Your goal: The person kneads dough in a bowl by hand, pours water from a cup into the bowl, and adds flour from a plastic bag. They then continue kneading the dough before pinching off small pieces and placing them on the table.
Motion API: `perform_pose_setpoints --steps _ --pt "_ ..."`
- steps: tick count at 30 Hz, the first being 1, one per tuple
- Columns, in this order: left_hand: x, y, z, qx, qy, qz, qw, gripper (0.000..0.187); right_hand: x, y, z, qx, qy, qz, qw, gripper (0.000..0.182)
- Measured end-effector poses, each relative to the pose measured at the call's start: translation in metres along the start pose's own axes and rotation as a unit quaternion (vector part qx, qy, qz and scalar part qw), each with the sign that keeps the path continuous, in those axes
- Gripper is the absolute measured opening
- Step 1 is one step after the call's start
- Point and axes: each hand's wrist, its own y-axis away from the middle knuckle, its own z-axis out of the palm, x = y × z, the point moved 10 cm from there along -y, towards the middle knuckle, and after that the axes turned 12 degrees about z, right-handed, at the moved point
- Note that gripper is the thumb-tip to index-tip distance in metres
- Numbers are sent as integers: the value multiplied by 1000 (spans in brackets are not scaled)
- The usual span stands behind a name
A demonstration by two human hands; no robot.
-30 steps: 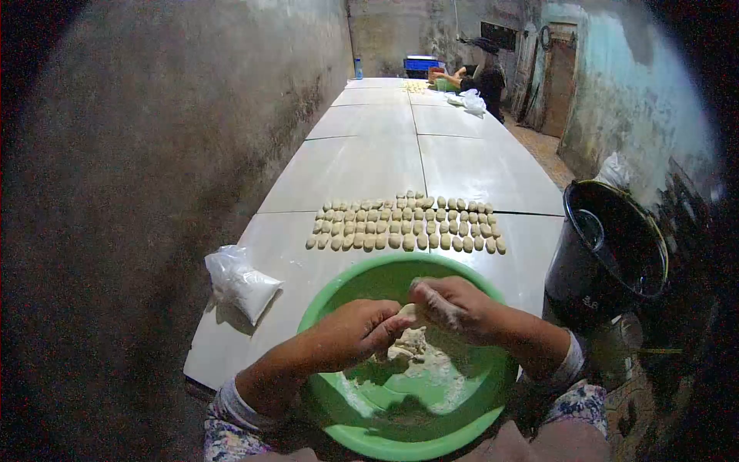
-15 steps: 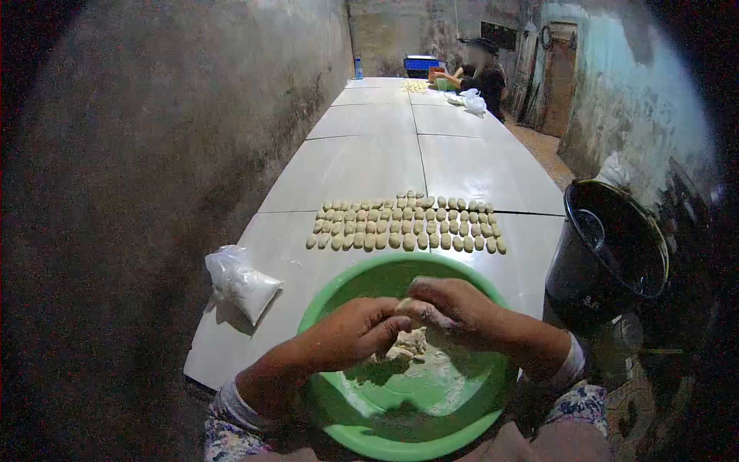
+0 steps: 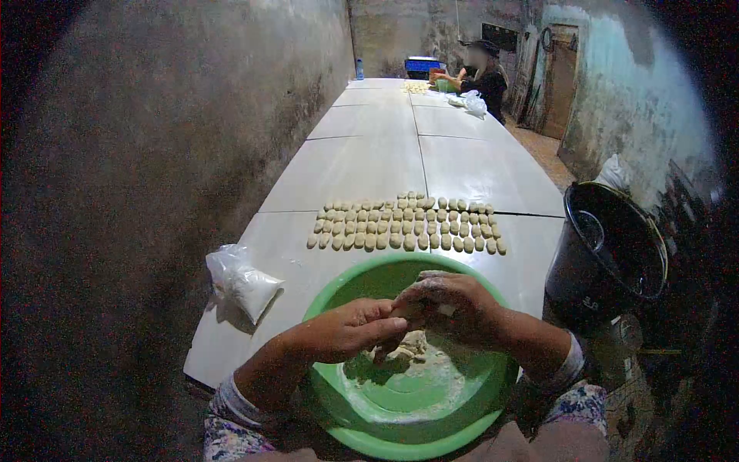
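Over a green basin [image 3: 416, 446], my left hand [image 3: 358, 329] and my right hand [image 3: 453, 304] meet with fingers curled together. What lies between them is mostly hidden; a small pale bit shows at my right palm. White flour dusts my right fingers. Below the hands, crumbly pale dough [image 3: 412, 350] and white powder lie in the basin. Just beyond its rim, several rows of small oval dough pieces [image 3: 408, 227] rest on the white tabletop [image 3: 346, 165].
A plastic bag of white powder [image 3: 250, 289] sits on the table at the left. At the right stands a large black bucket [image 3: 581, 266]. A person [image 3: 485, 81] works at the far end, near a blue crate [image 3: 422, 66] and white plastic bags [image 3: 473, 103].
My right fingers have curled over toward my left hand, covering the pale dough seen between them before. My left fingers have shifted slightly. The rows of dough pieces look the same.
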Motion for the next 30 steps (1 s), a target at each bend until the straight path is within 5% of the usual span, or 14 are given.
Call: perform_pose_setpoints --steps 4,5,9,12,16,20,21,22,25,30 --pt "7 -1 -7 43 -4 32 999 38 -5 1 -3 5 -45 -34 998 38" --pt "8 -2 -9 49 4 54 997 40 3 2 3 -33 46 31 998 69" --pt "-4 2 -28 120 -2 26 992 44 0 7 15 -42 56 -17 997 101" --pt "-6 0 -20 87 1 12 996 47 21 11 37 -138 95 52 984 98" --pt "2 -1 -19 96 2 9 995 48 7 4 9 -43 -29 27 998 95" --pt "4 1 -16 89 0 0 996 45 15 8 32 -120 20 25 992 89" --pt "1 0 -16 85 19 8 996 45 3 4 10 -14 27 8 999 73" --pt "0 1 -17 85 20 8 996 45 5 1 9 -15 27 8 999 73" --pt "3 0 -12 54 -5 25 998 50 -5 -2 -1 6 -17 -6 1000 25" --pt "-2 1 -19 57 -77 41 995 57 -2 3 -15 71 -9 -18 997 24"
